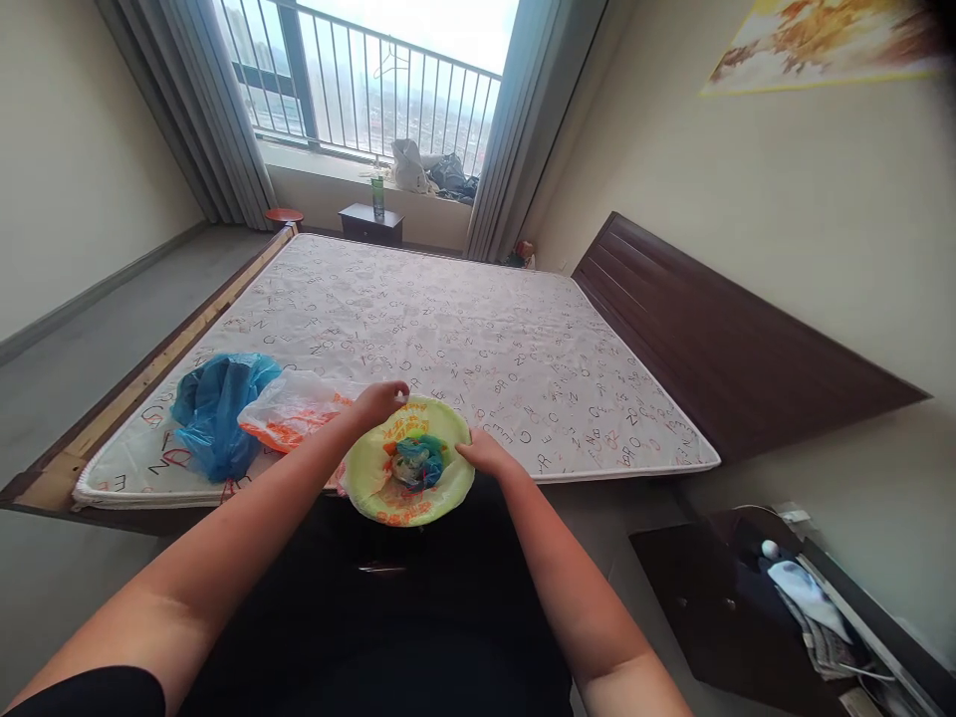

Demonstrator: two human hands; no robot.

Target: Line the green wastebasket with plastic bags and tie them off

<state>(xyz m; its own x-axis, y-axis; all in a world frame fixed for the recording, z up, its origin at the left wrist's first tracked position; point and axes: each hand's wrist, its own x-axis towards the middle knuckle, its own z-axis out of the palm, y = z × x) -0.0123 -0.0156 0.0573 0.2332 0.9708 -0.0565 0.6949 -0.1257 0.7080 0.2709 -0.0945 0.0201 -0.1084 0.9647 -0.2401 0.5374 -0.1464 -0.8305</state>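
Observation:
A round trash bin [365, 468], lined with a thin plastic bag with orange print, is in front of my body at the mattress edge. Crumpled blue and clear plastic [418, 463] lies inside it. My right hand [484, 453] grips the bin's right rim, thumb on the inner side. Over the far left rim is my left hand [382, 401], its fingers curled into a pinch; whatever they hold is too small to make out. Beside my left forearm, a white plastic bag with orange print [291, 403] rests on the mattress, against a blue plastic bag [228, 408].
The letter-patterned mattress [448, 309] fills the middle, with a dark headboard [717, 339] at right. A dark nightstand [702, 597] at lower right carries a white cloth and papers. By the window stand a small cabinet [371, 224] with a green glass and a red stool [285, 215].

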